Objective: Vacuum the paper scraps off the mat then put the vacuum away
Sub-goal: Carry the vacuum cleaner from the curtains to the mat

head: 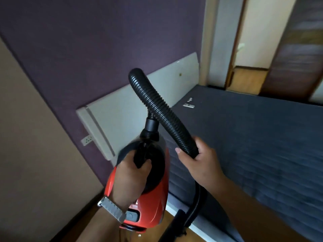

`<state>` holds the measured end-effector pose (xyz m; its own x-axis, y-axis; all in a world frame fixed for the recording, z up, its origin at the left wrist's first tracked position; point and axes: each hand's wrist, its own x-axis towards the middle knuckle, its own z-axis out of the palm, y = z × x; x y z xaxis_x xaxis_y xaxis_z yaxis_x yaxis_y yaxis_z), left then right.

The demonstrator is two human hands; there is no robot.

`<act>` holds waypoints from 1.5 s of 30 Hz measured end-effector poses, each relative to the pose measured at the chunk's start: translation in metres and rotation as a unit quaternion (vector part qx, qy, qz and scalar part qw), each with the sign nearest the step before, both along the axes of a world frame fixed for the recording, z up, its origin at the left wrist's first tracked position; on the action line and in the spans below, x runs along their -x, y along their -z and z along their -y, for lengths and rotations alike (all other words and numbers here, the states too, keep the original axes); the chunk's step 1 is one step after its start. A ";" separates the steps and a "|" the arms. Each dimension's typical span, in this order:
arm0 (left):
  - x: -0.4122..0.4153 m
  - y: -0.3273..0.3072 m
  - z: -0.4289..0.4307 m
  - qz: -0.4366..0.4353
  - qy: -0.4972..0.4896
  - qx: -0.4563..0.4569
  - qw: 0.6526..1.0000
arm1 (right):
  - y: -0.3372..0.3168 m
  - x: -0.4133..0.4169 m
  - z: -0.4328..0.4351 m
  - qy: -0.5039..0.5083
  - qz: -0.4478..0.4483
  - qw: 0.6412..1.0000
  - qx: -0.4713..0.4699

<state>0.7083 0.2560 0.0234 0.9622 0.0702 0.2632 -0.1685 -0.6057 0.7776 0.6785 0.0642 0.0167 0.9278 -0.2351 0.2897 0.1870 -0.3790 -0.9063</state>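
Observation:
A red and black vacuum (pixel 153 203) hangs in the air in front of me, carried by its black top handle in my left hand (pixel 130 179). Its ribbed black hose (pixel 157 105) loops up from the nose and bends back down to my right hand (pixel 199 163), which is closed around it. Below that hand the hose drops toward the floor. The dark blue-grey mat (pixel 262 145) stretches out to the right, with a few white paper scraps (pixel 189 103) lying near its far left corner.
A pale headboard panel (pixel 132 109) leans along the purple wall, with a wall socket (pixel 87 140) at its left end. A beige wall stands at the left. Wooden floor (pixel 181 231) shows below the mat edge. An open doorway (pixel 248 79) lies at the back right.

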 end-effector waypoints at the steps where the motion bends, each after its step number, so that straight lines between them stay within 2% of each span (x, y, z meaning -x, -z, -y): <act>1: 0.012 0.000 0.020 -0.003 0.025 0.002 1.000 | -0.001 0.019 0.018 0.017 0.002 1.000 -0.006; 5: 0.053 0.004 0.095 -0.022 0.123 0.011 0.992 | -0.003 0.092 0.081 0.108 -0.011 0.994 -0.015; 8: 0.080 0.002 0.147 -0.036 0.196 0.018 0.980 | -0.003 0.141 0.122 0.200 0.014 0.980 -0.006; 13: 0.116 -0.001 0.226 -0.074 0.337 0.015 0.939 | -0.005 0.211 0.179 0.304 0.032 0.951 -0.034; 18: 0.144 -0.002 0.299 -0.103 0.457 0.023 0.883 | -0.009 0.273 0.222 0.423 0.016 0.905 0.028; 27: 0.202 0.004 0.434 -0.132 0.648 0.019 0.750 | -0.010 0.380 0.275 0.586 -0.022 0.804 0.095; 34: 0.282 0.009 0.500 -0.122 0.742 -0.010 0.660 | -0.005 0.456 0.282 0.690 -0.038 0.715 0.108; 40: 0.370 0.004 0.529 -0.107 0.800 -0.023 0.589 | 0.000 0.543 0.277 0.748 -0.037 0.656 0.098; 45: 0.453 0.002 0.551 -0.129 0.810 -0.028 0.571 | 0.009 0.620 0.293 0.766 -0.034 0.634 0.102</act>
